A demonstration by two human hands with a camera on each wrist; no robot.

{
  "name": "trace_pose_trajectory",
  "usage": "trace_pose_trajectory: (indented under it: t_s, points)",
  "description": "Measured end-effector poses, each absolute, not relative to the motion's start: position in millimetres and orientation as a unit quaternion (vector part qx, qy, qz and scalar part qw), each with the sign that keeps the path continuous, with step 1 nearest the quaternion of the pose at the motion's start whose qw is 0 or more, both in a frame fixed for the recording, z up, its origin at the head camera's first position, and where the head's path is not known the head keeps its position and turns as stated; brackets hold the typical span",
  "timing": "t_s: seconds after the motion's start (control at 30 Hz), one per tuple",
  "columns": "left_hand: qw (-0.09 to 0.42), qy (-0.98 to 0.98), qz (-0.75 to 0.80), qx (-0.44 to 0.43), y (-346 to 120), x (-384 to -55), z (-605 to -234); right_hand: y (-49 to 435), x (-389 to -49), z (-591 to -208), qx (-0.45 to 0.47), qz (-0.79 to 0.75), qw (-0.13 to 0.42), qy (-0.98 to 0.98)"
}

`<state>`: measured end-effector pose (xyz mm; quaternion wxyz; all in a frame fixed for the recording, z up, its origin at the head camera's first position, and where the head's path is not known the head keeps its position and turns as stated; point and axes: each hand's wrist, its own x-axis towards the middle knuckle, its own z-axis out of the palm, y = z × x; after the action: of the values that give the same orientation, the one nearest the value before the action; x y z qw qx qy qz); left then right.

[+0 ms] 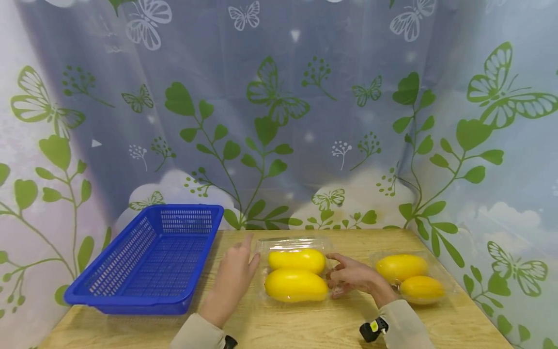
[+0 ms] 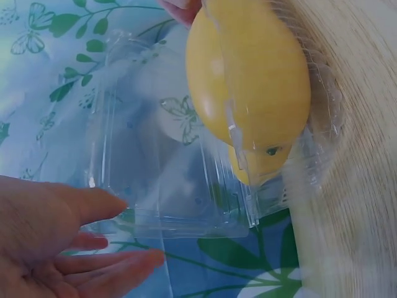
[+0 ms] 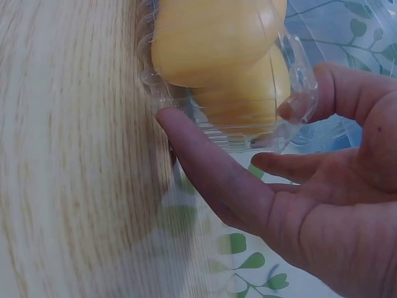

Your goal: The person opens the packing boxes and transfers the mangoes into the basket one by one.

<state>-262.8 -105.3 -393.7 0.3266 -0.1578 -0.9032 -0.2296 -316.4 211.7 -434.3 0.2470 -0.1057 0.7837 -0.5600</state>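
A clear plastic clamshell box (image 1: 294, 242) holds two smooth, oblong yellow fruits, a front one (image 1: 296, 285) and a back one (image 1: 297, 261); its lid stands raised at the back. My right hand (image 1: 353, 275) grips the box's right end, with thumb and index finger (image 3: 338, 93) on its edges in the right wrist view. Left of the box, my left hand (image 1: 233, 274) is held with fingers extended and nothing in it. The left wrist view has that hand (image 2: 68, 239) beside the transparent lid (image 2: 155, 161), apart from the fruit (image 2: 248, 74).
A blue plastic basket (image 1: 192, 291) with slotted walls stands at the left of the wooden table (image 1: 279, 329). To the right lie two more yellow fruits (image 1: 402, 267) in another clear box. A leaf-and-butterfly printed curtain (image 1: 279, 145) hangs behind the table's back edge.
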Motion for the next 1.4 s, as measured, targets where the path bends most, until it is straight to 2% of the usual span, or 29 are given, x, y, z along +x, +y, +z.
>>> trace_pose_trajectory:
  t_s: [0.2,0.43,0.63,1.03,1.4]
  points:
    - [0.355,-0.889,-0.243,-0.156,-106.7,-267.3,-395.7,211.5,-316.2,-432.6,-0.100,-0.558,0.253,0.784]
    - [0.335,-0.891,-0.262,-0.161,-108.4,-276.5,-394.3,211.0,-316.7,-433.9,-0.101,-0.557,0.258,0.783]
    - [0.332,-0.887,-0.278,-0.160,-110.5,-297.6,-384.6,212.6,-314.5,-432.9,-0.099,-0.552,0.263,0.785]
    - [0.220,-0.934,-0.258,-0.115,-106.9,-333.9,-388.1,212.2,-312.1,-428.1,-0.086,-0.543,0.258,0.795]
    - [0.177,-0.942,-0.262,-0.108,-109.5,-359.5,-403.4,214.3,-307.3,-426.4,-0.090,-0.544,0.258,0.793]
